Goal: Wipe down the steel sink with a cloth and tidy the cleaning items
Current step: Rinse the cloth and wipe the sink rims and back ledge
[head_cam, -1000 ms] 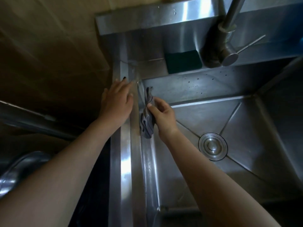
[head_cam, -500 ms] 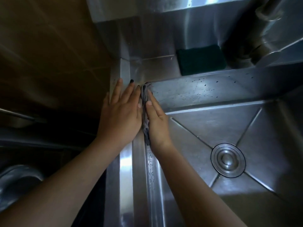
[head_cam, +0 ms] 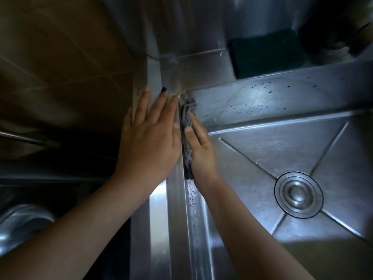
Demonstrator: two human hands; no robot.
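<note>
The steel sink [head_cam: 252, 102] fills the right half of the head view, its back wall speckled with drops. A bunched grey cloth [head_cam: 187, 118] lies against the basin's left inner wall, at the back left corner. My right hand [head_cam: 198, 146] presses the cloth flat against that wall with straight fingers. My left hand [head_cam: 149, 138] rests flat on the sink's left rim, fingers spread toward the back corner. A dark green scouring sponge [head_cam: 266, 54] lies on the back ledge.
The round drain [head_cam: 298, 195] sits in the basin floor at the right. The faucet base [head_cam: 331, 33] stands dark at the top right behind the sponge. A brown wall lies left of the sink, and a curved steel vessel [head_cam: 18, 225] shows at bottom left.
My right hand went from gripping the cloth lower on the left wall to pressing it flat up into the back left corner. My head moved closer; my left hand stayed on the rim.
</note>
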